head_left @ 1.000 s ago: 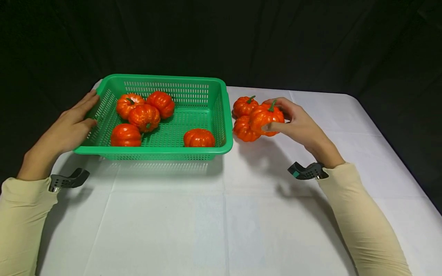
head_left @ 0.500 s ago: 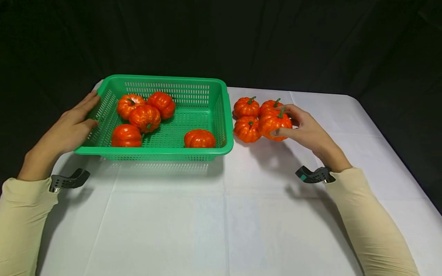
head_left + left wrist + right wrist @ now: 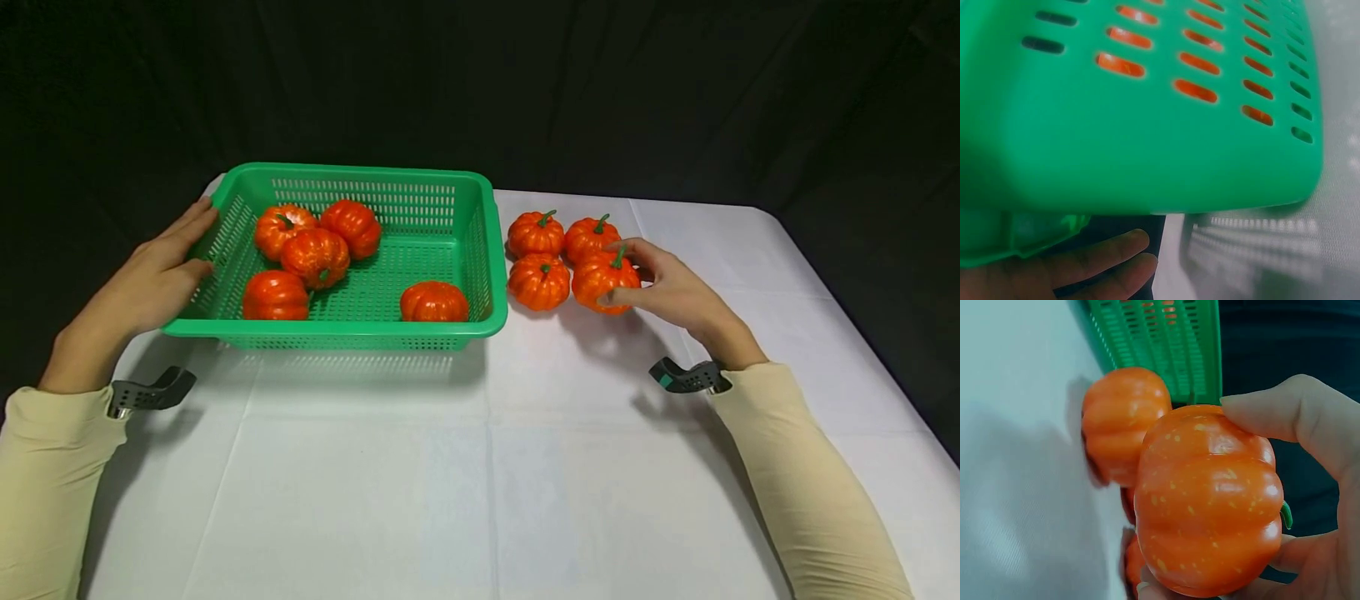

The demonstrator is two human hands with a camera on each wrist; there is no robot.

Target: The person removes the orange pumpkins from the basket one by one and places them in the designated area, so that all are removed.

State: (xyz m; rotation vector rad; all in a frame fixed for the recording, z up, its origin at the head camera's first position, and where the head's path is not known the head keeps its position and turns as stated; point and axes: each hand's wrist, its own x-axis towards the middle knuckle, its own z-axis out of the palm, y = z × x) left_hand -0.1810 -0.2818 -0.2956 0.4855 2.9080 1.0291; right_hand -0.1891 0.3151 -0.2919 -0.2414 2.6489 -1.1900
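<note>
My right hand (image 3: 667, 287) grips a small orange pumpkin (image 3: 597, 282) with a green stem, thumb on the near side and fingers behind it. In the right wrist view the held pumpkin (image 3: 1207, 500) fills the middle, the thumb on its upper edge. Close by on the cloth sit three more pumpkins: one at the near left (image 3: 538, 282), one at the far left (image 3: 536, 234) and one behind (image 3: 591, 237). My left hand (image 3: 153, 279) rests with straight fingers on the left rim of a green basket (image 3: 337, 327). In the left wrist view two fingers (image 3: 1125, 247) show below the basket's rim.
Several pumpkins lie inside the basket, most of them bunched at its left, with a single pumpkin (image 3: 434, 301) at its near right. White cloth (image 3: 375, 483) covers the table. A black curtain (image 3: 480, 83) hangs behind the far edge.
My right hand has moved right and toward me with the pumpkin, lowering it beside the others. The pumpkins behind it have come into view. My left hand and the basket have stayed put.
</note>
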